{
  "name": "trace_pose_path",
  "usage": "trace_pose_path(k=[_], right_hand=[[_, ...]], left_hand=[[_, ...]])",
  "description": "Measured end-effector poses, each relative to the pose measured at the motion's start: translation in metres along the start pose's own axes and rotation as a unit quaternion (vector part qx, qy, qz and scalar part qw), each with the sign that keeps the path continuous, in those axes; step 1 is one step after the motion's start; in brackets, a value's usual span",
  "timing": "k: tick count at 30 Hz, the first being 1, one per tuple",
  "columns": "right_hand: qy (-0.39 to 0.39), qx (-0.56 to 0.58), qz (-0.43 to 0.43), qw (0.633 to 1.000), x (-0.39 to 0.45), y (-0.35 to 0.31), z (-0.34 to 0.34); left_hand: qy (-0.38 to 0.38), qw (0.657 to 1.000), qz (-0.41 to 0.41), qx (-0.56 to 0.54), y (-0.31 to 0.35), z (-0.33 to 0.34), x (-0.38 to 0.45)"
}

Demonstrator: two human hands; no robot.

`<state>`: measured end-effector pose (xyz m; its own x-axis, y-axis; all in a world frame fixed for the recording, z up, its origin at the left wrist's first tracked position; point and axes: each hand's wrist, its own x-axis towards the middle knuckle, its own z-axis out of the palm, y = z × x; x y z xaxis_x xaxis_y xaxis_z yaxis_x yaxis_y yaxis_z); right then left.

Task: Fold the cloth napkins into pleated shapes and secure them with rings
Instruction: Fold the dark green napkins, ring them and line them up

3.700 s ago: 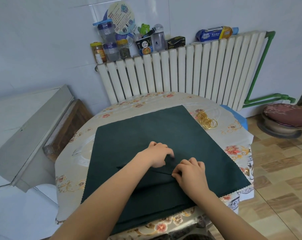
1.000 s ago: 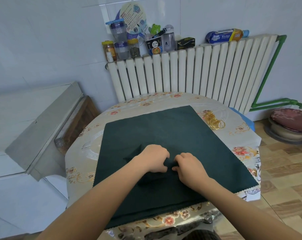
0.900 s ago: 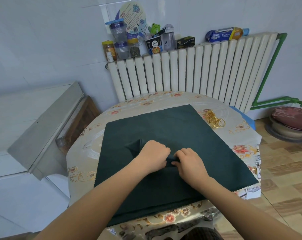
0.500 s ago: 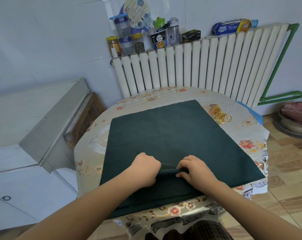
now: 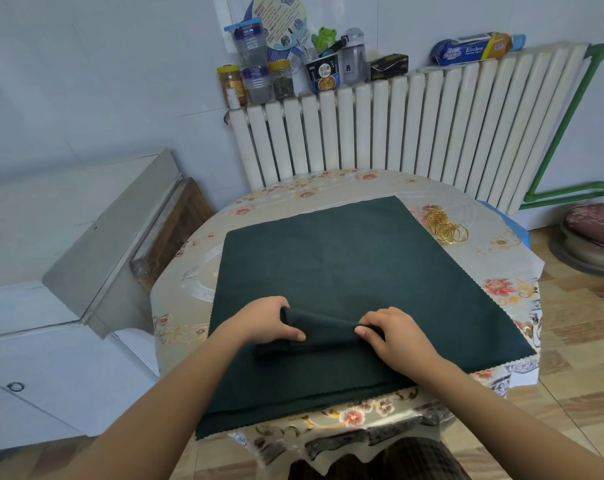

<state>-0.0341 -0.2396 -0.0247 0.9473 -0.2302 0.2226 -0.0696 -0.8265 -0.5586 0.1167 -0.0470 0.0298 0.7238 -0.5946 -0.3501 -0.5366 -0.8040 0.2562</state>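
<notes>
A dark green cloth napkin lies spread flat over the round table. On top of it, near the front, sits a pleated bundle of the same green cloth, gathered into a narrow strip. My left hand pinches the bundle's left end. At the right end my right hand grips it, thumb pressed on the fold. A heap of gold rings rests on the tablecloth past the napkin's far right corner, apart from both hands.
The table carries a floral tablecloth and backs onto a white radiator with jars and boxes on top. A grey cabinet stands at the left. A cushioned stool is on the floor at the right.
Both hands have slid back toward me and spread apart along the gathered cloth. The loose fold between them is now a tighter, longer pleated strip.
</notes>
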Motion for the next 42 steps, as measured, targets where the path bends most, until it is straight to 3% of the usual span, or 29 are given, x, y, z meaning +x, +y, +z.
trace_pose_path(k=[5,8,12,15,22,28,34,42], right_hand=[[0.015,-0.005,0.013,1.0,0.002,-0.005,0.008],[0.011,0.01,0.027,1.0,0.002,-0.004,0.012],[0.054,-0.029,-0.01,0.998,0.001,0.0,0.015],[0.119,-0.122,-0.068,0.983,-0.002,0.002,0.017],[0.107,-0.245,-0.174,0.948,-0.005,0.01,0.016],[0.077,-0.264,-0.216,0.937,0.004,0.007,0.01],[0.067,-0.284,-0.154,0.944,0.011,0.008,0.015],[0.065,-0.249,-0.15,0.955,0.014,0.023,0.013]], left_hand=[[0.014,0.998,-0.043,-0.047,-0.005,0.009,0.005],[0.023,0.999,-0.033,-0.01,0.0,0.01,0.004],[0.133,0.972,0.141,0.134,0.011,0.009,-0.003],[0.125,0.932,0.262,0.218,0.02,0.016,-0.007],[0.091,0.949,0.245,0.174,0.024,0.025,-0.009],[0.15,0.911,0.257,0.286,0.035,0.034,-0.011],[0.222,0.882,0.29,0.298,0.035,0.044,0.006],[0.215,0.879,0.329,0.27,0.028,0.031,0.028]])
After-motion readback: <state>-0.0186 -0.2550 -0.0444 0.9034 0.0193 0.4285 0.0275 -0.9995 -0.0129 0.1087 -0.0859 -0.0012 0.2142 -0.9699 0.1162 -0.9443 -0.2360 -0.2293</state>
